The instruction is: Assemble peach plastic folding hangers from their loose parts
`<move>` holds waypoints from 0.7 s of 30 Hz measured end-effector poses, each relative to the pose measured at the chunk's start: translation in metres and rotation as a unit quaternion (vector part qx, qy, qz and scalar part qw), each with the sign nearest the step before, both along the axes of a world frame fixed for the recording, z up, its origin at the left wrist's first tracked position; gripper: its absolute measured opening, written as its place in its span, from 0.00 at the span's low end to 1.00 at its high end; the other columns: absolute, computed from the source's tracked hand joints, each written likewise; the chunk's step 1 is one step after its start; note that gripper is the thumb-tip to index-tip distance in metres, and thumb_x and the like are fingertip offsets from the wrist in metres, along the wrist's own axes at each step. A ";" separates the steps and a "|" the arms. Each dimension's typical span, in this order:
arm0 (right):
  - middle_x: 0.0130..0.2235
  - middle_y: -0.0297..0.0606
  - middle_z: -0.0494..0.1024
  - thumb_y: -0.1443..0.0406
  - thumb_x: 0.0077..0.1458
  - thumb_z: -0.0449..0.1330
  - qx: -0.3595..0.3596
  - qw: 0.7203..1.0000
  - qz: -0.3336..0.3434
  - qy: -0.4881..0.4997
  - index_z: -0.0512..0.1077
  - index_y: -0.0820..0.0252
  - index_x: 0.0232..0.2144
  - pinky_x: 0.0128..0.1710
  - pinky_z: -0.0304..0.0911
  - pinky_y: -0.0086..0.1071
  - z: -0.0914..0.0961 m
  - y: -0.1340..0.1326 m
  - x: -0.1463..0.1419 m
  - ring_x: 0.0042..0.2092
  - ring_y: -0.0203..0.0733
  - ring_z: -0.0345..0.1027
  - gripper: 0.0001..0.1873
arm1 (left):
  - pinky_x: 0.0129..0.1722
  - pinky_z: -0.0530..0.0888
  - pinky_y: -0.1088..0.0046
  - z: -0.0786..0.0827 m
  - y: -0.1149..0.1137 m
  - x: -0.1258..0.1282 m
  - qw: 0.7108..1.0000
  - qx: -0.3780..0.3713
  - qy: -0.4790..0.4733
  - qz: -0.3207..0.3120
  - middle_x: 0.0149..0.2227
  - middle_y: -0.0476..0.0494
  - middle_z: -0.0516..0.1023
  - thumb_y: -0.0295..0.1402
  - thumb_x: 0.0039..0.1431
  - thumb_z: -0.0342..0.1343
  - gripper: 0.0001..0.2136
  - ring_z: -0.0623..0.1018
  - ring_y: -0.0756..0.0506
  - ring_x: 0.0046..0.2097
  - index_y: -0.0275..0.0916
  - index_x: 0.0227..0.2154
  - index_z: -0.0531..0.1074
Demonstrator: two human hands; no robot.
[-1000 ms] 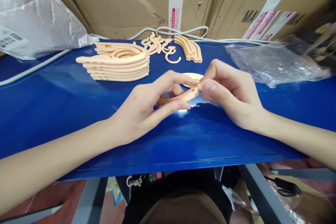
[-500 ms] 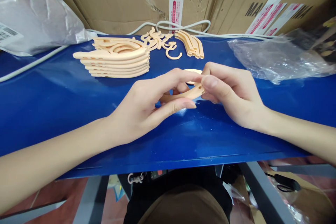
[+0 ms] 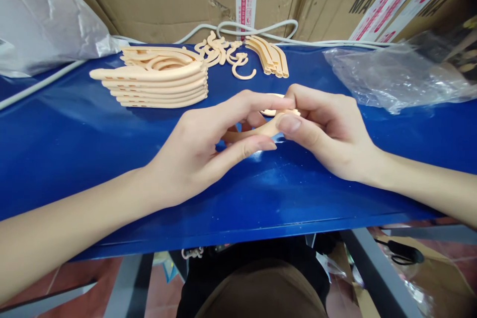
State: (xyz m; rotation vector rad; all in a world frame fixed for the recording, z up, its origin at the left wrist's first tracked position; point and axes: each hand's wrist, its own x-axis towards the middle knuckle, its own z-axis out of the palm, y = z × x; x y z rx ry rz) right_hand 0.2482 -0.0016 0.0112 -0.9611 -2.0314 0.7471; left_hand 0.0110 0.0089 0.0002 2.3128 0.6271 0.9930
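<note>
Both hands hold a curved beige plastic hanger part (image 3: 263,130) over the blue table. My left hand (image 3: 201,144) wraps its fingers and thumb round the left stretch of the part. At the right end, my right hand (image 3: 328,134) pinches it between thumb and fingers, hiding much of that tip. Another pale beige piece (image 3: 267,113) shows just behind the fingers; whether it is joined to the held part I cannot tell. Beyond the hands lie a stack of beige hanger pieces (image 3: 160,87), several loose hanger hooks (image 3: 243,75) and a bundle of short curved arms (image 3: 271,59).
Cardboard boxes (image 3: 156,0) stand along the back of the blue table (image 3: 238,208). A white cable (image 3: 257,25) runs before them. A silvery plastic bag (image 3: 48,15) rests at left, a clear plastic bag (image 3: 391,74) at right. The table's front edge is close to me.
My right thumb has shifted slightly left along the hanger part and now covers the hole seen near its end. The view has moved a little; both hands keep their hold.
</note>
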 end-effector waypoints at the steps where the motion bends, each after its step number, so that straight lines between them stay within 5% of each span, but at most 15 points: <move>1: 0.25 0.25 0.59 0.26 0.67 0.57 -0.002 1.000 -0.004 -0.004 0.60 0.54 0.27 0.26 0.47 0.33 0.000 0.000 0.000 0.27 0.30 0.48 0.41 | 0.45 0.83 0.85 0.000 0.001 0.001 1.000 0.007 -0.005 -0.007 0.45 0.49 0.87 0.34 0.81 0.62 0.17 0.85 0.55 0.42 0.35 0.66 0.79; 9: 0.24 0.26 0.59 0.26 0.68 0.56 -0.015 1.000 -0.002 -0.023 0.58 0.52 0.27 0.27 0.48 0.34 0.002 -0.001 -0.002 0.27 0.32 0.49 0.41 | 0.43 0.84 0.87 -0.003 0.004 0.003 0.999 0.019 -0.040 -0.022 0.45 0.51 0.87 0.31 0.78 0.65 0.13 0.86 0.56 0.41 0.37 0.61 0.80; 13: 0.26 0.27 0.61 0.30 0.74 0.53 0.046 0.998 0.025 -0.023 0.56 0.52 0.27 0.32 0.56 0.34 0.001 0.000 -0.002 0.29 0.33 0.56 0.39 | 0.44 0.86 0.83 -0.006 0.005 0.001 0.998 0.061 -0.010 -0.018 0.44 0.50 0.87 0.33 0.81 0.62 0.13 0.88 0.53 0.44 0.37 0.62 0.79; 21: 0.27 0.24 0.58 0.44 0.81 0.57 0.071 0.997 0.010 -0.034 0.58 0.52 0.32 0.28 0.49 0.32 -0.006 -0.001 0.003 0.27 0.31 0.46 0.28 | 0.47 0.85 0.86 -0.006 0.006 0.002 0.995 0.092 -0.012 -0.028 0.56 0.46 0.88 0.30 0.80 0.62 0.19 0.89 0.54 0.48 0.34 0.69 0.76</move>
